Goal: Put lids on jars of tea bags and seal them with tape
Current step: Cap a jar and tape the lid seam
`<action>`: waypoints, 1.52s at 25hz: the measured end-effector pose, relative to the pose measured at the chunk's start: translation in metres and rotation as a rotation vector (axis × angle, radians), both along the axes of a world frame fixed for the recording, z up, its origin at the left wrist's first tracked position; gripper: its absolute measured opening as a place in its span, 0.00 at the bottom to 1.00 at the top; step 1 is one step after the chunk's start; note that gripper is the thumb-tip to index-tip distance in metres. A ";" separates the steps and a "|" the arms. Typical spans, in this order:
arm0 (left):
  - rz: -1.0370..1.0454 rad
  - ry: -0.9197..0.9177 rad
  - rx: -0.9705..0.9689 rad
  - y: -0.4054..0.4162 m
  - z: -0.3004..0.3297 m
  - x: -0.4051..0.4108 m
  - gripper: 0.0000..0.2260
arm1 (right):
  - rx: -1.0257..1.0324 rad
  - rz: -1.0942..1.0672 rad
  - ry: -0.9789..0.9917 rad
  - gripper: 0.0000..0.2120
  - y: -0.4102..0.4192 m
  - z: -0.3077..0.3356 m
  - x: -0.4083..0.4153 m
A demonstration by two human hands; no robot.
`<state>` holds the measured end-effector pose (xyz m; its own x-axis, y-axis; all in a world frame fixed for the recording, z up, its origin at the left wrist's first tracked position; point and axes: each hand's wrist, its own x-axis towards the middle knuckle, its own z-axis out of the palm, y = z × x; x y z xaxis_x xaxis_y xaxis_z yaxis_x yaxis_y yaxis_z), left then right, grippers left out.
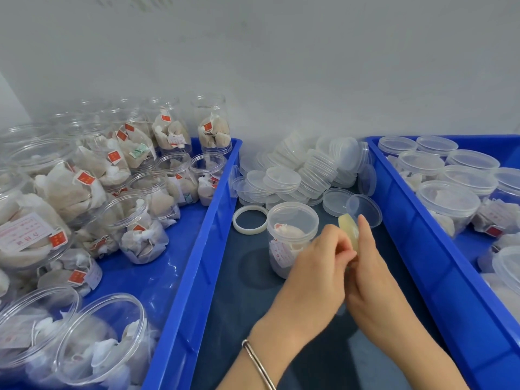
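At centre, our lidded clear plastic jar of tea bags (289,237) awaits tape; at its three o'clock, left hand (320,266) and right hand (371,266) pinch the pale yellowish tape roll (349,229). At nine o'clock, the blue tray of open jars (197,249) waits.

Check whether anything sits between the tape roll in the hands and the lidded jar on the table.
Nothing visible does. The tape roll is gripped by the right hand, with the left hand picking at it, just right of the jar. Only the left hand itself overlaps the jar's lower right side; the lid is uncovered.
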<state>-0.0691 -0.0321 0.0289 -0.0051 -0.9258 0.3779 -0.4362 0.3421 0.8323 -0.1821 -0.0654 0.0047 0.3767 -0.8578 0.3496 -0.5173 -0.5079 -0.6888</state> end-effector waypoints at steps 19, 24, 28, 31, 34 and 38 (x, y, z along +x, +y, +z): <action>0.121 -0.230 -0.168 -0.042 0.015 0.010 0.05 | 0.052 -0.036 -0.025 0.28 -0.030 0.018 0.011; 0.029 -0.198 -0.076 -0.041 0.026 0.011 0.10 | 0.090 0.006 -0.112 0.15 -0.031 0.024 0.009; -0.016 -0.220 -0.040 -0.041 0.029 0.015 0.06 | 0.059 0.006 -0.100 0.16 -0.031 0.023 0.006; 0.032 -0.282 -0.121 -0.040 0.036 0.010 0.06 | 0.070 0.080 -0.149 0.19 -0.031 0.016 0.004; 0.049 -0.647 -0.323 -0.040 0.057 0.005 0.09 | 0.237 0.163 -0.425 0.24 -0.016 0.007 0.001; 0.058 -0.827 -0.613 -0.042 0.097 0.004 0.08 | 0.112 0.042 -0.684 0.27 -0.019 0.008 -0.002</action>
